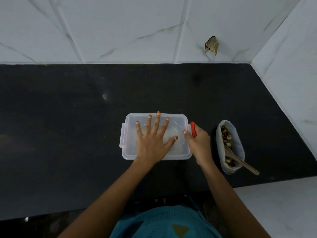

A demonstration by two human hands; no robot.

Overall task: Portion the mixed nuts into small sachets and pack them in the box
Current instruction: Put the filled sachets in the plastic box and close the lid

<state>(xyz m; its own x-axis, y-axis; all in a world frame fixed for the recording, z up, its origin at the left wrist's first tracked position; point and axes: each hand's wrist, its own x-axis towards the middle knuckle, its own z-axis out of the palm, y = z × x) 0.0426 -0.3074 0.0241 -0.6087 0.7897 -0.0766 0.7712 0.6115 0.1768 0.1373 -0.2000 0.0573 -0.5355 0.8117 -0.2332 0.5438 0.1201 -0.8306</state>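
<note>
A clear plastic box (130, 152) with its lid on sits on the black counter (68, 134) in front of me. My left hand (152, 140) lies flat on the lid with fingers spread. My right hand (199, 145) grips the red clip (193, 128) on the box's right end, thumb on the lid edge. To the right stands an open bag of mixed nuts (237, 145) with a wooden spoon (243, 164) resting in it. The box's contents are hard to make out through the lid.
White marble-patterned tiles form the back wall (137, 28) and the right wall. A dry brown leaf-like scrap (211, 45) hangs on the back wall. The counter's front edge runs just before my body; a white surface (277, 208) lies at the lower right.
</note>
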